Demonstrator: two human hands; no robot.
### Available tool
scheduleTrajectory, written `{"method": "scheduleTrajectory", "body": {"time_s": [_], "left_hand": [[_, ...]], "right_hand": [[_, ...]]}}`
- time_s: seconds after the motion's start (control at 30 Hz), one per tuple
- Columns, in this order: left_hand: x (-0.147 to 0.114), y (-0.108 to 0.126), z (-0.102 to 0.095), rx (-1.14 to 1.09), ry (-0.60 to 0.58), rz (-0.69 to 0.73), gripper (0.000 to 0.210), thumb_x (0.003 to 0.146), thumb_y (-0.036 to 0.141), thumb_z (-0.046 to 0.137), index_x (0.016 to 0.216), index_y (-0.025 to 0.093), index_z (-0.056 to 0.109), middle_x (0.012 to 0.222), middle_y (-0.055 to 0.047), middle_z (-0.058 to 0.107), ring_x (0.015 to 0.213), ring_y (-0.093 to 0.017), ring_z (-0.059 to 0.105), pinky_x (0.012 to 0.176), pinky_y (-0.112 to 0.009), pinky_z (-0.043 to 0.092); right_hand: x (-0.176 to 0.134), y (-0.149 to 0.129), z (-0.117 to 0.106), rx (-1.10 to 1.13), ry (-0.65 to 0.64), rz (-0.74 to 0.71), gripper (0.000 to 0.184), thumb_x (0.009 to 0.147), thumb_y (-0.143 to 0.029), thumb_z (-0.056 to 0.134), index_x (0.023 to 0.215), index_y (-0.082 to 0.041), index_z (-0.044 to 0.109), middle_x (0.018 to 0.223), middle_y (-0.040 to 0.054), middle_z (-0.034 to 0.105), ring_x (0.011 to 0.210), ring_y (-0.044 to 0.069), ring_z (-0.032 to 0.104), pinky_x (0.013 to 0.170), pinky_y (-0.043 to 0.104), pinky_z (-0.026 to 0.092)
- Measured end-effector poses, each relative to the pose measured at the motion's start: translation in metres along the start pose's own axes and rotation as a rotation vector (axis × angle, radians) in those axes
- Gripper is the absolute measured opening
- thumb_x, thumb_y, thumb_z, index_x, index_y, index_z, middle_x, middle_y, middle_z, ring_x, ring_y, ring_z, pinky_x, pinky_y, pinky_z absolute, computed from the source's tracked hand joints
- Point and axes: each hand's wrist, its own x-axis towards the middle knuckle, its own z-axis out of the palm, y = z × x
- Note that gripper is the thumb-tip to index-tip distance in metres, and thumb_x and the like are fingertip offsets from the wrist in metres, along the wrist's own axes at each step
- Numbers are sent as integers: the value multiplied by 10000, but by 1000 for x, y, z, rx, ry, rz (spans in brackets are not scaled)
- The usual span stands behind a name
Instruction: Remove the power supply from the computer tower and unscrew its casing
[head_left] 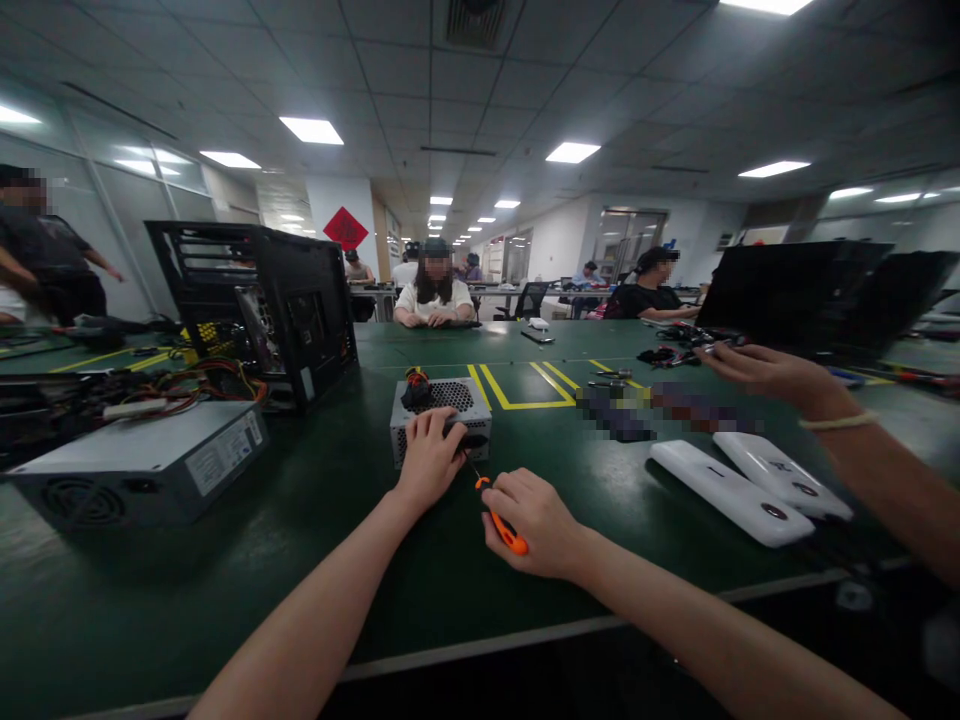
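A small grey computer power supply (459,396) with a mesh vent and a bundle of cables on top stands on the green table in front of me. My left hand (429,458) grips its near side, fingers bent over the front edge; the thumb side is partly hidden. My right hand (536,522) is wrapped round the orange and black handle of a screwdriver (510,534). The thin shaft points up and left to the front face of the power supply, close to my left fingertips. Whether the tip sits in a screw is too small to tell.
At left are a larger power supply (142,455) and an open black computer case (259,310). White power banks (731,490) lie at right, near another person's hand (780,385). Black monitors (795,290) stand behind it. A person (435,290) sits across the table (322,560).
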Motion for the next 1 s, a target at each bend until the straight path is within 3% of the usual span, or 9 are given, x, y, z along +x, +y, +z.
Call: {"method": "scheduleTrajectory", "body": {"time_s": [0.1,0.23,0.4,0.53,0.7,0.8,0.9,1.0], "left_hand": [[0,0,-1,-1,8,0,175,728,242,580,899,210,557,1162,-85,469,1056,-260,390,869,-421,313],[-1,0,0,6,7,5,149,730,242,577,873,206,557,1147,-85,479,1057,-262,394,866,-423,313],[0,1,-1,-1,1,-6,144,730,232,572,872,210,562,1152,-88,476,1063,-264,393,868,-429,310],[0,1,-3,-16,-15,-16,140,738,217,558,878,215,563,1158,-87,475,1074,-264,389,869,-432,310],[1,2,-3,-27,-27,-32,138,734,217,558,872,221,570,1158,-88,478,1073,-269,390,866,-440,310],[1,2,-2,-38,-18,-37,142,730,218,564,872,217,568,1161,-86,477,1077,-264,387,874,-430,308],[0,2,-2,-37,-7,-32,135,726,217,573,861,213,565,1159,-83,478,1073,-260,387,871,-419,309],[1,2,-2,-22,-2,-25,125,725,206,576,850,209,560,1150,-79,482,1065,-259,392,864,-413,311]], "right_hand": [[0,2,-3,-64,-77,-113,99,724,-233,509,789,-172,552,784,59,465,719,170,388,639,288,317],[2,2,-8,-104,-131,-153,95,698,-229,539,777,-178,556,805,65,454,732,176,374,650,295,308],[4,0,-2,-44,-47,-72,149,795,-294,477,796,-164,549,752,43,479,674,147,400,629,272,311],[4,1,2,9,-43,-56,163,790,-226,459,904,-134,530,755,39,505,656,134,415,629,260,329],[7,3,-4,-95,-119,-160,77,712,-225,522,764,-177,550,806,60,476,725,166,400,657,297,324],[7,3,-4,-82,-90,-136,133,730,-303,519,744,-177,557,814,66,470,733,174,398,645,300,325],[6,3,1,-45,-21,-62,219,783,-352,463,824,-163,564,783,56,476,704,163,401,634,291,333],[4,3,3,-28,-17,-49,192,794,-256,435,903,-141,542,755,39,488,661,141,397,615,266,334]]}}
